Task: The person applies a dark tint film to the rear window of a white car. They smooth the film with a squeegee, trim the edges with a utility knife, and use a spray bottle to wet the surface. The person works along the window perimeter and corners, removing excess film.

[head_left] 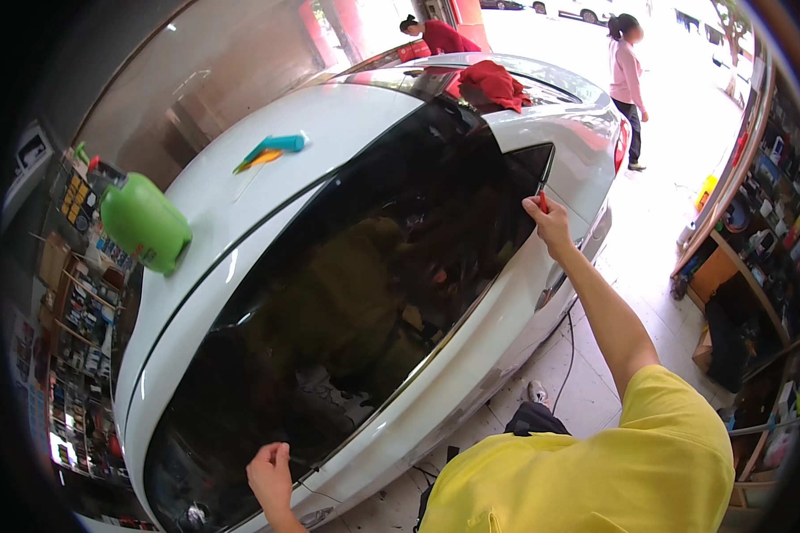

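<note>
The side of a white car (329, 124) fills the middle of the view, with dark, reflective side glass (347, 284). My right hand (551, 226) is closed round a slim tool with a red handle (543, 202); its thin dark end reaches the rear corner of the side glass. The tool's exact kind is hard to make out. Near the lower front edge of the glass, my left hand (271, 480) has its fingers loosely bent and apart, with nothing visible in them. Whether it touches the glass I cannot tell.
On the roof stand a green pump sprayer (142, 218) and a teal-handled tool (280, 144) beside a yellow piece. A red cloth (493, 86) lies near the rear window. Shelves (773, 240) line the right; a cable (569, 355) crosses the floor. Two people are beyond the car.
</note>
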`<act>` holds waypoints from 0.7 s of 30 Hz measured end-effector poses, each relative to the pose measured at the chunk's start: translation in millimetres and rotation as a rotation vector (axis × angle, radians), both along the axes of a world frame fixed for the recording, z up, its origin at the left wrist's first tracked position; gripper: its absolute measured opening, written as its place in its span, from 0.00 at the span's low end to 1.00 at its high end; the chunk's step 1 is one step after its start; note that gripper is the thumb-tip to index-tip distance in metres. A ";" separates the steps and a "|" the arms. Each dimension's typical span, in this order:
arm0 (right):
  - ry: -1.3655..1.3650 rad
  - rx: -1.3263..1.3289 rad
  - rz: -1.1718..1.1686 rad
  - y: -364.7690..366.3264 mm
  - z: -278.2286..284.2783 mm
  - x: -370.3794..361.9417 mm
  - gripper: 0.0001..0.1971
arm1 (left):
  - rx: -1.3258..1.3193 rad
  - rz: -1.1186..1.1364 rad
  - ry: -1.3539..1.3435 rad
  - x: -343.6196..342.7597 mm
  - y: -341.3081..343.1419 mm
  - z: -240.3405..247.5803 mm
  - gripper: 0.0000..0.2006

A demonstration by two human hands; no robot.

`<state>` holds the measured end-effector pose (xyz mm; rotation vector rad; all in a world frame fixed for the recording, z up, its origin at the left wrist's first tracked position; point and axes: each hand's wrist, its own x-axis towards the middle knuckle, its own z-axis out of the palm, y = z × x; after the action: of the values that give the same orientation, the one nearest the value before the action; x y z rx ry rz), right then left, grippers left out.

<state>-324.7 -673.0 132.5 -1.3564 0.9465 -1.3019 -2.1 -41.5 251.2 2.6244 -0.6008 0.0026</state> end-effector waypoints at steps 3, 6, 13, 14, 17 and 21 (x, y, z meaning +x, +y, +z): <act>0.088 -0.064 0.128 -24.3 28.5 -2.4 0.15 | -0.239 -0.205 -0.113 -19.9 -69.1 51.9 0.10; 0.210 -0.038 0.280 -49.8 57.7 -0.1 0.16 | -0.312 -0.366 -0.262 -33.3 -149.9 88.5 0.09; 0.395 -0.291 0.237 -94.9 107.3 7.0 0.18 | -0.310 -0.622 -0.584 -46.6 -329.9 147.6 0.10; 0.380 -0.343 0.186 -105.0 115.4 11.1 0.19 | -0.285 -0.637 -0.642 -47.1 -350.6 152.2 0.12; 0.340 -0.473 0.236 -143.7 151.4 40.7 0.25 | -0.185 -0.678 -0.700 -49.8 -402.8 163.4 0.17; 0.280 -0.343 0.613 -176.6 195.0 85.3 0.31 | -0.040 -0.632 -0.552 -46.0 -443.7 174.8 0.25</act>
<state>-239.4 -849.5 327.5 -1.9408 0.4233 -0.8317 -48.1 -485.2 425.9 2.2705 -1.5677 0.5459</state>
